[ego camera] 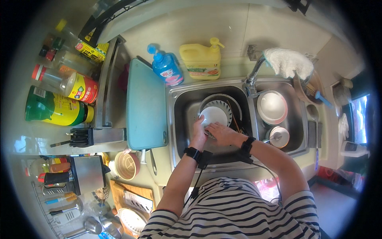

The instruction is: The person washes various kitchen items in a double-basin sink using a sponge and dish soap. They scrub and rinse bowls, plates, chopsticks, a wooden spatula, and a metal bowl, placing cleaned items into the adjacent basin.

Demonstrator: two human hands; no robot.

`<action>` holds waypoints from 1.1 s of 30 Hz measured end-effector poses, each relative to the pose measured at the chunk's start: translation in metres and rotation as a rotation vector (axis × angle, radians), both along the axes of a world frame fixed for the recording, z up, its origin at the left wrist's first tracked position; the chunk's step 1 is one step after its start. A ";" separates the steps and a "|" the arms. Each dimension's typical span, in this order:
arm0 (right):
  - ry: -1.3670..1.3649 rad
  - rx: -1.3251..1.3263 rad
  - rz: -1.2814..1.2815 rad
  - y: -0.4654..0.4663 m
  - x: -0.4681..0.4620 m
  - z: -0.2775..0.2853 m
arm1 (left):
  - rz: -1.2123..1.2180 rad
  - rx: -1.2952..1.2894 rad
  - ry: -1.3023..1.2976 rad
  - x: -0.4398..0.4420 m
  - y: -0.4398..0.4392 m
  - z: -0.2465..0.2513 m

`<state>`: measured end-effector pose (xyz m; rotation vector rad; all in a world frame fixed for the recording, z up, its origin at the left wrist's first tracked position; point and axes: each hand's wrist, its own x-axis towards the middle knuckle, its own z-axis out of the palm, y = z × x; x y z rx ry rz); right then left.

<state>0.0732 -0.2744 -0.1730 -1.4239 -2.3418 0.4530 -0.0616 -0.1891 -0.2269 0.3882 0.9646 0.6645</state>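
My left hand (199, 133) is over the left sink basin (185, 101), its thumb laid along the near-left edge of a round white dish (217, 115) with a dark-patterned rim. Over the dish's near side bends my right hand (223, 133), fingers curled towards the left palm. Something small and greyish shows between the hands, too covered to name. Behind the dish curves the rim of a round metal pot or bowl (225, 96). Thin brown sticks, likely chopsticks (235, 121), lean beside it. Both wrists wear dark bands with cables.
White bowls (271, 106) and a cup with a spoon (279, 137) sit in the right basin. A white cloth hangs over the faucet (253, 77). Blue (168, 70) and yellow (203, 61) pump bottles stand behind. A light-blue cutting board (146, 104) borders the sink on the left.
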 end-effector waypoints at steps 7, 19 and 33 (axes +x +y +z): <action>0.081 0.178 -0.278 0.001 -0.017 -0.013 | 0.219 0.182 -0.006 0.018 -0.019 0.015; 0.176 0.213 -0.246 0.004 -0.022 -0.019 | 0.082 0.264 0.035 0.001 -0.002 -0.010; -0.141 0.203 -0.013 0.005 -0.015 -0.027 | -0.144 0.025 -0.054 -0.014 0.008 0.014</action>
